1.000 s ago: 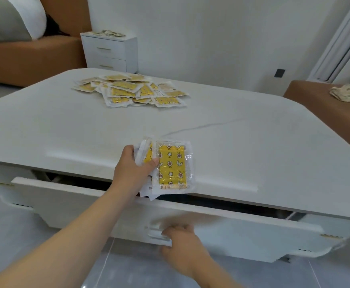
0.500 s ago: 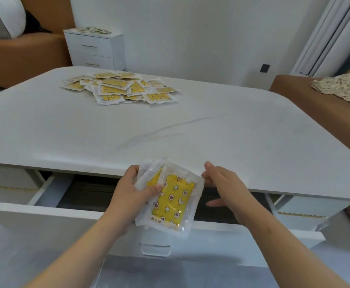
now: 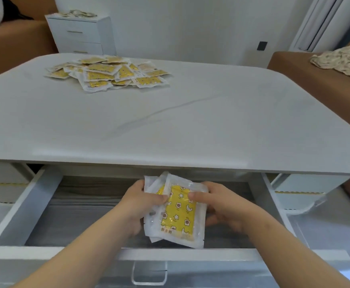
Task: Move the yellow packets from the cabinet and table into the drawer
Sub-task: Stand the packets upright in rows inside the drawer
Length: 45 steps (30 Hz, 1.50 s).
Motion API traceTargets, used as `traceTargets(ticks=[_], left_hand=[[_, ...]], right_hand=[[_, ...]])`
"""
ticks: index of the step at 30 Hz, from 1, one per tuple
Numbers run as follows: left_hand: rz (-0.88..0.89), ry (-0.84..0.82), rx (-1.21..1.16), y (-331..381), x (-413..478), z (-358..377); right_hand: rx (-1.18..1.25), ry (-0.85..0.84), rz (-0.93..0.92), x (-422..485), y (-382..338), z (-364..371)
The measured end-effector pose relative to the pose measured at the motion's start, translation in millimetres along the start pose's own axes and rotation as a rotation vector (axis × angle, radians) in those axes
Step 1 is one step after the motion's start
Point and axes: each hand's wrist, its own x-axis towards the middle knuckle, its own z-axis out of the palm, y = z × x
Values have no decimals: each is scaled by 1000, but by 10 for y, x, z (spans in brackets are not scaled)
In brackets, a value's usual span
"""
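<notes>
Item: packets [image 3: 178,213], small stack, held over open drawer [image 3: 24,213], 6 o'clock. Your left hand [image 3: 137,201] and right hand [image 3: 221,202] pinch its opposite sides. Lower it flat to the drawer floor and let go with both together. Pile [image 3: 107,73] waits on table [image 3: 190,121], 11 o'clock.

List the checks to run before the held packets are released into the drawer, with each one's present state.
1. Drawer open: ok.
2. Held packets over the drawer's inside: ok.
3. Left hand and right hand both grip them: ok.
4. Drawer floor beneath them free: cannot tell, hidden.
5. Pile on the table all moved: not ok.
6. Cabinet top emptied: cannot tell, blurred.
</notes>
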Motion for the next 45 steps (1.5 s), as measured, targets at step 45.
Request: traceTargets(ticks=[45], left_hand=[[-14, -276, 655, -588, 745, 925]], right_hand=[[-1081, -78, 2, 246, 773, -693]])
